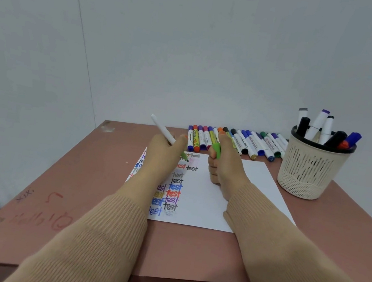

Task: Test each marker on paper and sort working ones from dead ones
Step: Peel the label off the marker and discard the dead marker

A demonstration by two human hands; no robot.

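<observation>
My left hand (163, 152) grips an uncapped white marker with a green tip (161, 129), its tip touching the white paper (214, 202) near the top of the written rows. My right hand (223, 167) rests on the paper and holds the green cap (216, 151) in curled fingers. The paper carries several rows of the word "test" in black, blue, red and purple. A row of several capped markers (235, 141) lies along the table's far edge behind my hands.
A beige mesh cup (309, 172) at the right holds several more markers. The pink-brown table (98, 212) has red scribbles on its left part. A white wall stands close behind the table; something dark lies on the floor at the lower left.
</observation>
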